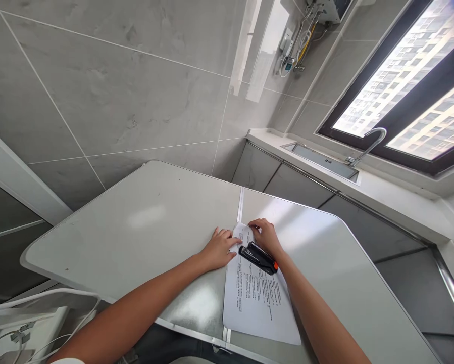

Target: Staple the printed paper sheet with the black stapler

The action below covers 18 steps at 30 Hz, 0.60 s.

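A printed paper sheet (257, 313), possibly several together, lies at a slant across the table's middle seam. On its upper part rests a black stapler (259, 259) with an orange end pointing right. My left hand (219, 247) is by the paper's left edge, its fingers apart and the fingertips touching the margin. At the upper right edge of the paper, my right hand (265, 235) has its fingers bent and drawn together on the border. The stapler sits just below that hand, and neither hand grips it.
The white folding table (120, 227) stands against a grey tiled wall. Beyond its right side runs a counter with a sink (321, 162) and a faucet (366, 146) below a window. A white rack with cables (26, 333) is at the lower left.
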Each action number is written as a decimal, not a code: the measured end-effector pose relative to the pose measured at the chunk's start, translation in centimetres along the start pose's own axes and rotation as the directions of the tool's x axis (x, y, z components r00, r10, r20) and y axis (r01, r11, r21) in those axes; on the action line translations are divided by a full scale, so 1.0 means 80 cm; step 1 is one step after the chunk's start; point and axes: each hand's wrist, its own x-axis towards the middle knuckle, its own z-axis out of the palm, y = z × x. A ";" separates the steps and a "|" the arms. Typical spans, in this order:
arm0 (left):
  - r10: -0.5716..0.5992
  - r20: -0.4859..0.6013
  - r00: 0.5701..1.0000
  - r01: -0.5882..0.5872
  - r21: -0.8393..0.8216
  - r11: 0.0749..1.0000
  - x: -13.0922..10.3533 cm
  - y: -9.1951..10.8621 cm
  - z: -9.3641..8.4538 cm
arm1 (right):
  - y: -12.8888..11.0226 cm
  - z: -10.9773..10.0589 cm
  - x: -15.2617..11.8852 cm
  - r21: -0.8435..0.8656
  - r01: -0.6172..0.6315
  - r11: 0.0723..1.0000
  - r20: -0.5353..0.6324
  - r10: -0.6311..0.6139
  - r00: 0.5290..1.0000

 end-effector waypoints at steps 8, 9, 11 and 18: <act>-0.054 0.011 0.998 0.056 -0.164 0.985 0.000 0.002 0.000 | -0.052 0.053 0.141 0.037 0.081 0.996 0.089 -0.084 0.992; -0.055 0.007 0.998 0.055 -0.171 0.984 0.000 0.003 0.000 | -0.058 0.063 0.156 0.049 0.092 0.995 0.116 -0.097 0.988; -0.046 0.005 0.999 0.046 -0.198 0.979 -0.001 0.004 -0.001 | -0.067 0.076 0.175 0.077 0.111 0.991 0.159 -0.122 0.980; -0.084 -0.001 0.996 0.082 -0.202 0.976 0.001 -0.002 -0.012 | -0.046 0.026 0.148 0.163 0.062 0.985 0.099 -0.079 0.992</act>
